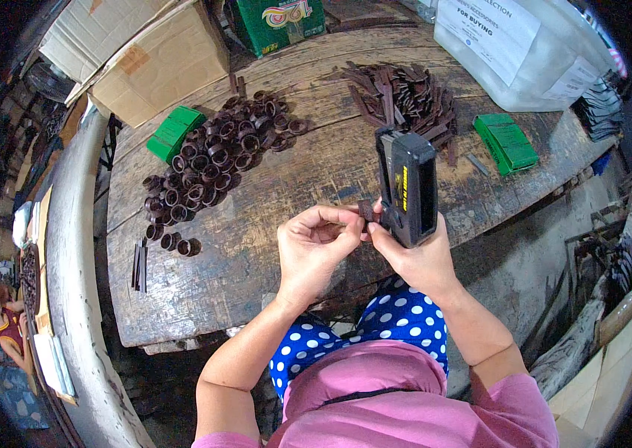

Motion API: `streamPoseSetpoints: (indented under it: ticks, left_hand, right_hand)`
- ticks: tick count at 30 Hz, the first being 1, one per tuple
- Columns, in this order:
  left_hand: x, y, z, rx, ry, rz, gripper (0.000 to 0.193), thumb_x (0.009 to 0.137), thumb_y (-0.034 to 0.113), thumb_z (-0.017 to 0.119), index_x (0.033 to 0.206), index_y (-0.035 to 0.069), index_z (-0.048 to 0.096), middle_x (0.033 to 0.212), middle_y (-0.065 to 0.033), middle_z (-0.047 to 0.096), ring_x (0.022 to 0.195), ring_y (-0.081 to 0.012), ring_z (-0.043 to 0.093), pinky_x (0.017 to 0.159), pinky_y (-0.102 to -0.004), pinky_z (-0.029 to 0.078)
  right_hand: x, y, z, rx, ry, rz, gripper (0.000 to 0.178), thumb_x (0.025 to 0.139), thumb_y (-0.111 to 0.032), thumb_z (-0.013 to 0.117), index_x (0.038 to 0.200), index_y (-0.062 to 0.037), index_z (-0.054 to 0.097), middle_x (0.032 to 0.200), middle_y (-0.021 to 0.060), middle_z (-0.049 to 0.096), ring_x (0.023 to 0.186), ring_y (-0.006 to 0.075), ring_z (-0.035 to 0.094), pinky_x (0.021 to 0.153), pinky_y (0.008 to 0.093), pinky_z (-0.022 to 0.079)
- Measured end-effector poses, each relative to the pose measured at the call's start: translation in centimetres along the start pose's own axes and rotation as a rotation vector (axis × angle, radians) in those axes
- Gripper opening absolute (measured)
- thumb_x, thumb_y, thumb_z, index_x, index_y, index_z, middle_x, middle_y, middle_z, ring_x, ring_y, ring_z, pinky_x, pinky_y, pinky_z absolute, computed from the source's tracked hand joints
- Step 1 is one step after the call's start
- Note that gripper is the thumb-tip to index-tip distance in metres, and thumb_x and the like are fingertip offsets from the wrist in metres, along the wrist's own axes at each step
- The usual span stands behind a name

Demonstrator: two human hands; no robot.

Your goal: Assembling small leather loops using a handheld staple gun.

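Note:
My left hand (314, 243) is closed in a pinch on a small dark brown strip ring (366, 210), held just above the near part of the table. Against the ring's right side is the jaw end of a black stapler (408, 187) with yellow lettering. My right hand (424, 257) grips this stapler, its body standing up away from me, and the right fingertips also reach toward the ring. Fingers partly hide the ring. Farther left lies a heap of finished-looking brown rings (219, 153). Beyond the stapler is a pile of flat brown strips (405, 93).
The worn wooden table (286, 179) carries a green box (174, 133) at left and another green box (506, 142) at right. A few dark strips (139, 266) lie near the left edge. Cardboard boxes (159, 71) and a clear plastic bin (517, 56) stand behind. At far left a person (10, 325) sits.

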State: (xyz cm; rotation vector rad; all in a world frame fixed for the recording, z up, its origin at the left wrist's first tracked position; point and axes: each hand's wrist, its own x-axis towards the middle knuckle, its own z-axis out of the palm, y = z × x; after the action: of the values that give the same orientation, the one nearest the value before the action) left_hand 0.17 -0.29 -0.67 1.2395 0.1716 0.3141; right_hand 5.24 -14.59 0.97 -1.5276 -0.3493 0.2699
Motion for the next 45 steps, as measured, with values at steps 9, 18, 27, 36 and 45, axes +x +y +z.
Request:
streamPoseSetpoints:
  ticks: [9, 18, 27, 36, 45]
  left_hand:
    - [0.0, 2.9, -3.3, 0.137, 0.008, -0.134, 0.009, 0.079, -0.002, 0.068, 0.084, -0.007, 0.063, 0.083, -0.0129, 0.066, 0.072, -0.0197, 0.067, 0.069, -0.0308, 0.058]
    - [-1.4, 3.8, -2.4, 0.293, -0.021, -0.077, 0.011, 0.078, 0.0, 0.07, 0.085, -0.007, 0.065, 0.095, -0.0172, 0.067, 0.077, -0.0171, 0.067, 0.071, -0.0265, 0.056]
    - [-1.6, 3.6, -2.1, 0.515, -0.051, 0.07, 0.011, 0.076, 0.001, 0.071, 0.085, -0.004, 0.068, 0.097, -0.0171, 0.068, 0.078, -0.0136, 0.066, 0.07, -0.0251, 0.055]
    - [-1.6, 3.8, -2.3, 0.562, -0.096, 0.12, 0.013, 0.075, 0.003, 0.071, 0.085, -0.004, 0.068, 0.094, -0.0175, 0.069, 0.077, -0.0154, 0.068, 0.07, -0.0261, 0.056]
    - [-1.5, 4.0, -2.1, 0.317, -0.063, 0.062, 0.013, 0.085, 0.006, 0.064, 0.091, -0.005, 0.065, 0.097, -0.0189, 0.067, 0.081, -0.017, 0.067, 0.071, -0.0285, 0.056]
  right_hand:
    - [-0.6, -1.6, -5.3, -0.773, -0.344, -0.432, 0.044, 0.062, -0.02, 0.073, 0.094, 0.0005, 0.051, 0.08, 0.0179, 0.057, 0.077, 0.0388, 0.058, 0.069, 0.0424, 0.047]
    - [0.0, -1.5, -6.1, -1.061, -0.46, -0.547, 0.047, 0.055, -0.017, 0.068, 0.093, 0.0011, 0.047, 0.085, 0.0192, 0.056, 0.081, 0.0376, 0.056, 0.074, 0.0433, 0.045]
    - [-0.1, -1.7, -6.2, -1.093, -0.489, -0.536, 0.047, 0.052, -0.018, 0.067, 0.09, 0.0001, 0.047, 0.081, 0.0183, 0.055, 0.079, 0.037, 0.056, 0.074, 0.0431, 0.045]
    - [-0.2, -1.6, -6.2, -1.089, -0.482, -0.585, 0.048, 0.051, -0.017, 0.068, 0.091, -0.0004, 0.047, 0.08, 0.0171, 0.055, 0.078, 0.0361, 0.056, 0.073, 0.0426, 0.045]
    - [-0.2, 0.1, -6.2, -0.926, -0.421, -0.459, 0.042, 0.055, -0.018, 0.069, 0.089, -0.0009, 0.051, 0.07, 0.0186, 0.057, 0.068, 0.0394, 0.058, 0.063, 0.0445, 0.047]
